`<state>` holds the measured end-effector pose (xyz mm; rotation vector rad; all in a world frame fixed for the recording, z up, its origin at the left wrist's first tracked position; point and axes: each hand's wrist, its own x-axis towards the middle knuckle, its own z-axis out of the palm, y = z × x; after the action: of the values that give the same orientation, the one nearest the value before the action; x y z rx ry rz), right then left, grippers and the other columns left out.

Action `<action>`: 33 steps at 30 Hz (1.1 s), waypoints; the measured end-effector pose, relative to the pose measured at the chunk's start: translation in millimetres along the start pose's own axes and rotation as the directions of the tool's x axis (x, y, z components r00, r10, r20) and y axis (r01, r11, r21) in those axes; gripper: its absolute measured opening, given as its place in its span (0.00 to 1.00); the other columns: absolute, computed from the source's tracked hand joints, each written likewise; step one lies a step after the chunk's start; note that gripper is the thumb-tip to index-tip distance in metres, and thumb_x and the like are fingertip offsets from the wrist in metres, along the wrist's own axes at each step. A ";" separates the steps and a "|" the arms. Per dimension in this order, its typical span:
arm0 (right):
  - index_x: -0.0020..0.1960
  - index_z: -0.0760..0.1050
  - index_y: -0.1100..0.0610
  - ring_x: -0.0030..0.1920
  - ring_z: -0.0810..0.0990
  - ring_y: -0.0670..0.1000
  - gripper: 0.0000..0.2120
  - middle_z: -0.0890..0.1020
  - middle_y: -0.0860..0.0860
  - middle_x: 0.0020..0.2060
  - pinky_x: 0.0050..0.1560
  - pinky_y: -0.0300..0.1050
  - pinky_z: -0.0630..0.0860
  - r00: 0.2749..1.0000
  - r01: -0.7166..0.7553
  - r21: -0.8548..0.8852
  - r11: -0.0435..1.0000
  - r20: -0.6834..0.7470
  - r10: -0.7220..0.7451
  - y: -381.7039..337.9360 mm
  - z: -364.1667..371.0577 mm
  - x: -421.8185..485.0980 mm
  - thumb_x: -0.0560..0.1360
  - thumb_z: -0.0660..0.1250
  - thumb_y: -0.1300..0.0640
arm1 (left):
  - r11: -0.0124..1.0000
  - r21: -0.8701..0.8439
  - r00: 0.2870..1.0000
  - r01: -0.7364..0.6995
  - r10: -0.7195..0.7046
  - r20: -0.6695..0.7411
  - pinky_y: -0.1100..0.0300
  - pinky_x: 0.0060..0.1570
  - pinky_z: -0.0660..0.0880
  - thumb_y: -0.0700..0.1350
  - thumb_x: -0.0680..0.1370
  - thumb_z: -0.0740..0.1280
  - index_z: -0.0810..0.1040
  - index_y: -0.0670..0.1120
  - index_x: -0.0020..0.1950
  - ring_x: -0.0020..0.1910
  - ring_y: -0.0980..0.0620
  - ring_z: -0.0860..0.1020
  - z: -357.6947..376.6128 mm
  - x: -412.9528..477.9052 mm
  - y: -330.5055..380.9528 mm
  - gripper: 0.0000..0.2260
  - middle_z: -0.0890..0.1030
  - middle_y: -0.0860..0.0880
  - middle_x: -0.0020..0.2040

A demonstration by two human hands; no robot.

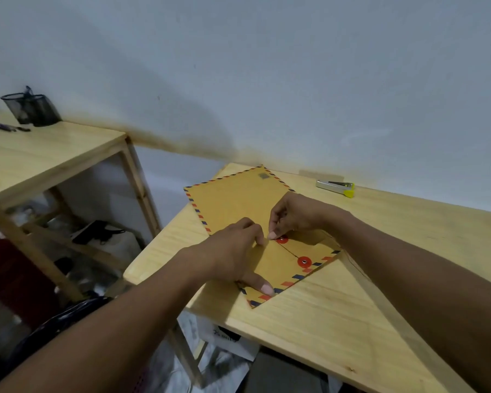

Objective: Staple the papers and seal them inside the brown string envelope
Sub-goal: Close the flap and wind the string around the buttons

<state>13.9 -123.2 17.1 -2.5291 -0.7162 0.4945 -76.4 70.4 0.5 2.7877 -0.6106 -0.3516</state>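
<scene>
The right hand [292, 214] comes in from the right with its fingers bent down and its fingertips pinched together right at the far red disc [281, 239], narrow, apparently on the string [289, 250]; the string is too thin to show the grip for certain. The left hand [233, 251] sits just beside it, fingers curled with their tips almost meeting the right hand's; its thumb stretches toward the near side and presses flat on the envelope's striped edge; I cannot tell whether its curled fingers hold anything.

The string runs as a dark line from the far disc to the near disc [304, 261]; both discs are on the envelope's near end. The envelope [238, 199], brown with a red and blue striped border, lies flat and skewed on the left part of the surface [352, 293], its far corner close to the wall [267, 66].

A stapler [336, 188], silver with a yellow end, lies on the surface by the wall, well apart from the hands.

Far left stands a second surface [40, 157]; on it are a black mesh cup [31, 109] and pens [10, 127] lying beside it.
</scene>
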 end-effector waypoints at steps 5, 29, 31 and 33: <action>0.44 0.85 0.55 0.45 0.82 0.47 0.07 0.86 0.49 0.40 0.47 0.44 0.76 0.999 -0.054 0.069 0.996 0.007 0.054 6.4 -2.9 1.0 0.70 0.78 0.53 | 1.000 -0.006 1.000 0.003 -0.003 0.006 0.52 0.59 0.76 0.71 0.58 0.78 0.68 0.55 0.68 0.60 0.52 0.70 -0.6 1.1 -1.0 0.44 0.67 0.55 0.66; 0.45 0.83 0.57 0.34 0.72 0.44 0.07 0.77 0.44 0.33 0.34 0.38 0.65 0.959 0.053 0.004 0.999 -0.280 -0.049 1.2 -6.5 -25.7 0.72 0.77 0.54 | 0.980 -0.139 0.907 0.139 -0.182 -0.380 0.49 0.63 0.72 0.70 0.73 0.67 0.72 0.51 0.62 0.60 0.47 0.73 41.4 -1.3 28.2 0.29 0.70 0.52 0.63; 0.45 0.84 0.56 0.36 0.72 0.44 0.07 0.78 0.45 0.34 0.36 0.39 0.67 0.970 0.062 0.007 0.998 -0.237 -0.059 -1.4 -0.6 -17.5 0.72 0.77 0.54 | 0.981 -0.127 0.900 0.145 -0.184 -0.394 0.49 0.63 0.73 0.73 0.72 0.65 0.70 0.49 0.64 0.59 0.48 0.73 45.0 -2.3 25.4 0.33 0.70 0.51 0.63; 0.44 0.84 0.54 0.37 0.73 0.45 0.05 0.79 0.45 0.35 0.38 0.41 0.69 0.982 0.063 0.011 0.998 -0.177 -0.060 -0.8 6.8 -10.6 0.71 0.77 0.53 | 0.975 -0.149 0.888 0.163 -0.211 -0.409 0.52 0.57 0.75 0.74 0.70 0.65 0.68 0.46 0.64 0.57 0.48 0.73 48.1 -1.6 22.2 0.37 0.69 0.50 0.61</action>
<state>2.0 -126.4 14.2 -2.4881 -0.7179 0.2501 -99.9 41.8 -37.4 2.6919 -0.2111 0.1819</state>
